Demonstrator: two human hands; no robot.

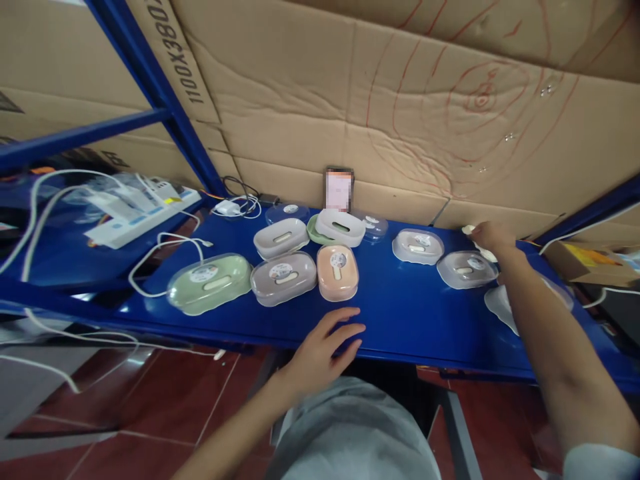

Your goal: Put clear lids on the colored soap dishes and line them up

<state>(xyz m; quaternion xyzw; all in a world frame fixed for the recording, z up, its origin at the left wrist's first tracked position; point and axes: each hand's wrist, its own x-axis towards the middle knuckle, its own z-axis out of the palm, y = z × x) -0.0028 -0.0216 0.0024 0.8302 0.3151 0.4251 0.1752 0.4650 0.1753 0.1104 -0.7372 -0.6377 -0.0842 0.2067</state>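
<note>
My left hand (327, 350) hovers over the front edge of the blue table, fingers spread and holding nothing. Nearest to it is a peach soap box (339, 273) with a clear lid and round sticker. My right hand (494, 239) reaches to the back right, its fingers closed on a cream-white piece (486, 255) that they partly cover. Below that hand sits a grey soap box (467, 270), with a white one (418, 247) to its left. Another pale soap box (501, 308) is partly hidden by my right forearm.
At left stand a green soap box (210, 283) and a grey-lilac one (283, 278). Behind are uncovered dishes (281, 238) and clear lids (375, 227). A phone (339, 190) leans on the cardboard wall. A power strip (143, 217) with white cables lies far left; a carton (590, 263), right.
</note>
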